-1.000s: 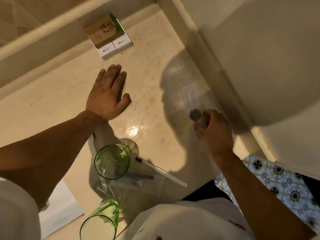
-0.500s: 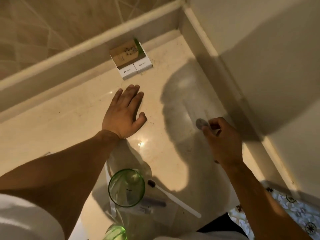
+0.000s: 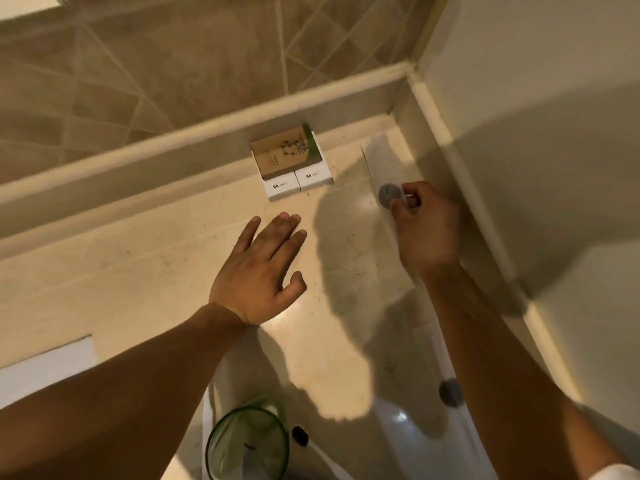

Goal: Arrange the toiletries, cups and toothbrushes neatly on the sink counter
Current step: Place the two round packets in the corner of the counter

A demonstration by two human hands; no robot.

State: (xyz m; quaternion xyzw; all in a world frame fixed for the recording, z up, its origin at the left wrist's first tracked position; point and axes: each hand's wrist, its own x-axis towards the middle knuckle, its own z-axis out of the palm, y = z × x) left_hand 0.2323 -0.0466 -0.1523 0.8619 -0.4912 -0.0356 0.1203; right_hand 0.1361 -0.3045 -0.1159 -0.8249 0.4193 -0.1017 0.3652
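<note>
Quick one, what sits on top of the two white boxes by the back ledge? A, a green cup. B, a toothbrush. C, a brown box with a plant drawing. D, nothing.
C: a brown box with a plant drawing lies across the two white boxes against the back ledge.

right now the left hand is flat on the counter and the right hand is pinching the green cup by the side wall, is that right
Not quite. The head view shows the right hand pinching a clear packet with a grey round cap beside the side wall, not the green cup, which stands untouched at the near edge. The left hand does lie open, palm down, on the counter.
</note>
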